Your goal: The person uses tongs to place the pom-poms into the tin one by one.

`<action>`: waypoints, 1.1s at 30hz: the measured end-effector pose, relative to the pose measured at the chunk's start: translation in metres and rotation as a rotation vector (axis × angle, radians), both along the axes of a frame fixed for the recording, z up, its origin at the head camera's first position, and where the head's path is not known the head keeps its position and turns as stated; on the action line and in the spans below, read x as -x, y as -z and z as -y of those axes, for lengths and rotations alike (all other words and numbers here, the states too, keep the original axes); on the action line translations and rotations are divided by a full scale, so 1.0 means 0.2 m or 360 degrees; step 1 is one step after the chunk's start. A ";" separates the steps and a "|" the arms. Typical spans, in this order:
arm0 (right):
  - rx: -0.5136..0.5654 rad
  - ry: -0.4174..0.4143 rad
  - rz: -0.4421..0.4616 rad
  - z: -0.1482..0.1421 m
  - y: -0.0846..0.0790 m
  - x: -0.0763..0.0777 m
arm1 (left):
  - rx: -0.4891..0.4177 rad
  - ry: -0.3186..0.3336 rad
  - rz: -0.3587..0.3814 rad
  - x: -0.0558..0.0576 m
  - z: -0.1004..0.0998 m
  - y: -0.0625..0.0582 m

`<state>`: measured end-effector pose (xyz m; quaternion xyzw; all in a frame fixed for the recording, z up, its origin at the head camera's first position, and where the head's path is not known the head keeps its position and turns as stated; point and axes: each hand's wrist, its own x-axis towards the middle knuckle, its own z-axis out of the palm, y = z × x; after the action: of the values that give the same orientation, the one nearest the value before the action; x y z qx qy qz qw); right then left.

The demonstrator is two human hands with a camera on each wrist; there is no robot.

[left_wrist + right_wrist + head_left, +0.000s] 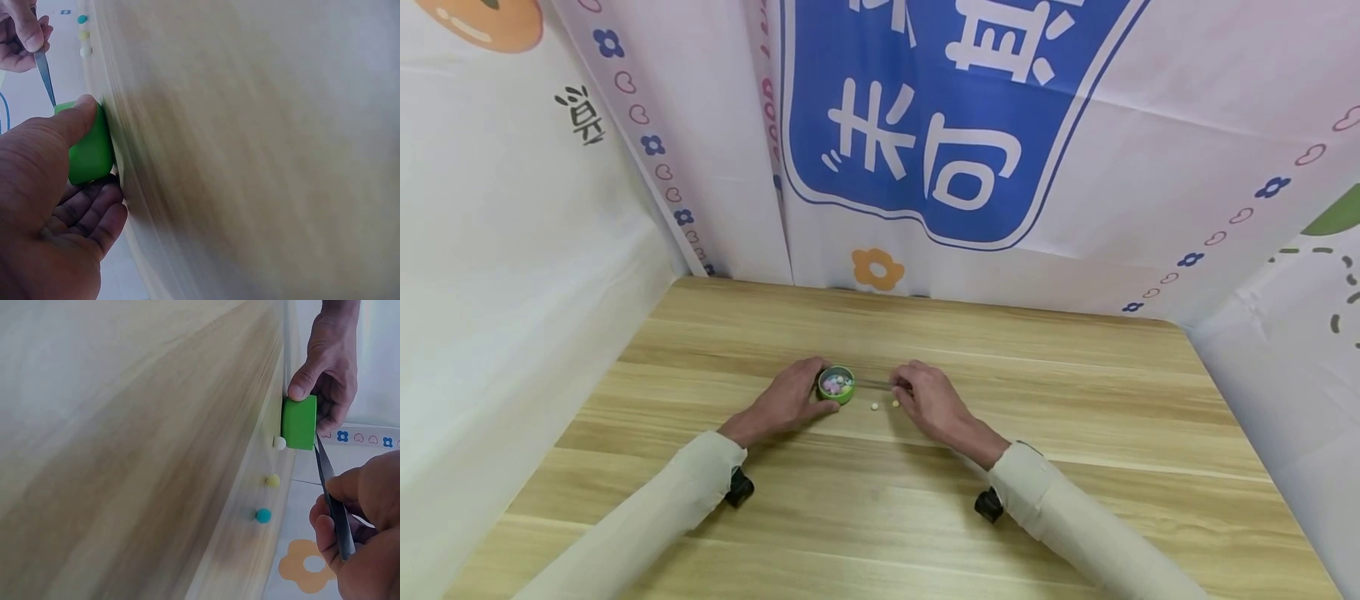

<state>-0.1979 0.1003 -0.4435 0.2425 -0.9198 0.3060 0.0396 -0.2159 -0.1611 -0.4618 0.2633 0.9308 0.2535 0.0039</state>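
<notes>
My left hand (pixel 790 393) grips a small round green container (pixel 92 153), thumb on the near side and fingers round the far side. Pink, white and other coloured beads (pixel 833 385) lie inside it. In my right hand (pixel 934 402) I pinch metal tweezers (pixel 327 478) between thumb and fingers. Their tips point left, right at the container's rim. On the table between the hands lie a white bead (pixel 280 443) and a yellow bead (pixel 272 480). A teal bead (pixel 263 515) lies farther along the same line, hidden by the right hand in the head view.
The wood-grain table (pixel 865 517) extends around both hands. White printed sheets (pixel 722 225) hang along its back and both sides, with a blue panel (pixel 910 183) at the back. Each wrist carries a small black device, such as the one by the left cuff (pixel 740 487).
</notes>
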 end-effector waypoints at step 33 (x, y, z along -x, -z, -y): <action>-0.0002 0.0019 -0.0048 -0.13 0.06 -0.03 | 0.0007 -0.0033 0.0056 0.00 0.00 0.00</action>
<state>-0.1914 0.1269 -0.4547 0.2415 -0.9207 0.3015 0.0552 -0.2165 -0.1604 -0.4611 0.2493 0.9338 0.2561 0.0184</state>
